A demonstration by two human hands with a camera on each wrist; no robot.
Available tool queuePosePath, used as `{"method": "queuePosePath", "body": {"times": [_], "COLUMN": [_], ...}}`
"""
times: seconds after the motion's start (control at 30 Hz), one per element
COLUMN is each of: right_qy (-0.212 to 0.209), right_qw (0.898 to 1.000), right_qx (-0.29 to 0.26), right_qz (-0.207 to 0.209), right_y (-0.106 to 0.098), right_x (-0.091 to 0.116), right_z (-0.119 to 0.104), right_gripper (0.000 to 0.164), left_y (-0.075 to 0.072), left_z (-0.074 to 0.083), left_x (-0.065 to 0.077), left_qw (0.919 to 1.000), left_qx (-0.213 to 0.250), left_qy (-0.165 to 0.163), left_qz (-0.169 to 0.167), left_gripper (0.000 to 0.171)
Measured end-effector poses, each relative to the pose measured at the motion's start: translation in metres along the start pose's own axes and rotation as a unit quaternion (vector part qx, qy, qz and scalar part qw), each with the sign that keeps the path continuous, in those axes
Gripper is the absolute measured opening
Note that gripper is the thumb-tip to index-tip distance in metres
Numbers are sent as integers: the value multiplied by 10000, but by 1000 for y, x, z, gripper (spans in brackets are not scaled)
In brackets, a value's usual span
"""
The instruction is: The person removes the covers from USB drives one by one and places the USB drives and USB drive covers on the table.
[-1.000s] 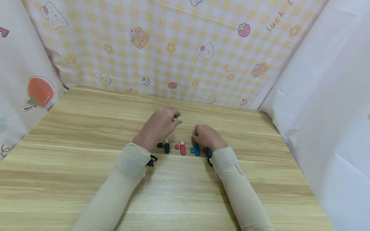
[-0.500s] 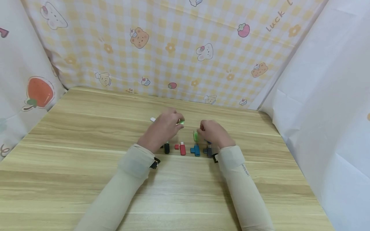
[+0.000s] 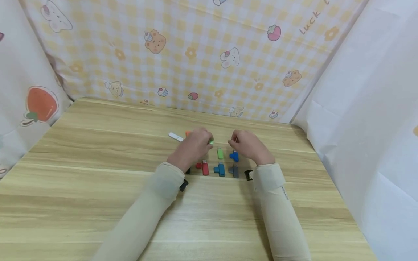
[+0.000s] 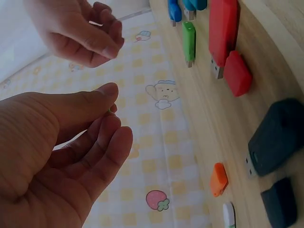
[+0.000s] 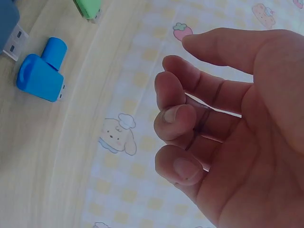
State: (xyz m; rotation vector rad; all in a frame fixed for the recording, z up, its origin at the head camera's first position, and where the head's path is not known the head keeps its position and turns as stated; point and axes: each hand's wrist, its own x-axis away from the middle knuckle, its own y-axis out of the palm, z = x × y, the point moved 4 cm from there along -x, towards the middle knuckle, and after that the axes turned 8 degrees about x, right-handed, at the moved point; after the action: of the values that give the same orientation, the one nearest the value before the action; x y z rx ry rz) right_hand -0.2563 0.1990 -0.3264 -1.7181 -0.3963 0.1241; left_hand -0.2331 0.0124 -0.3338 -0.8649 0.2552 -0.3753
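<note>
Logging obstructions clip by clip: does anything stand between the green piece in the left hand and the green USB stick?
Nothing visible stands between the green piece, pinched by the left hand, and the green USB stick; the right hand hangs aside.

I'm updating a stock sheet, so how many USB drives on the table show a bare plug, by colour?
Black drive: 1
Red drive: 1
Green drive: 1
Blue: 2, the bright blue drive and the duller blue drive
Grey drive: 1
Total: 6
</note>
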Motion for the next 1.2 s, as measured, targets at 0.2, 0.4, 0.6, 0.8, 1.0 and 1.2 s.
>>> {"method": "queuePosePath", "body": {"times": [0.2, 0.4, 0.6, 0.8, 1.0, 1.2], "right_qy": [-11, -48, -97, -87, -85, -86], "right_qw": [10000, 10000, 9999, 9999, 9999, 9999], "right_qx": [-35, -58, -59, -92, -81, -114], "right_qz": [22, 65, 88, 31, 21, -24], "right_y": [-2, -3, -3, -4, -4, -4], "right_x": [0, 0, 0, 1, 1, 2], "right_z": [3, 3, 2, 1, 3, 5], "right_gripper": [24, 24, 23, 23, 23, 23], "left_y": [11, 21, 31, 41, 47, 49], "left_z": [2, 1, -3, -8, -10, -8], "left_x": [-13, -20, -27, -33, -37, -38], "left_qw": [9995, 9968, 9954, 9946, 9940, 9934], "left_qx": [22, 224, 239, 165, 235, 267], "left_qy": [-275, -707, -847, -895, -885, -928], "left_qz": [-128, -308, -373, -491, -599, -612], "left_gripper": [19, 19, 20, 13, 15, 15]}}
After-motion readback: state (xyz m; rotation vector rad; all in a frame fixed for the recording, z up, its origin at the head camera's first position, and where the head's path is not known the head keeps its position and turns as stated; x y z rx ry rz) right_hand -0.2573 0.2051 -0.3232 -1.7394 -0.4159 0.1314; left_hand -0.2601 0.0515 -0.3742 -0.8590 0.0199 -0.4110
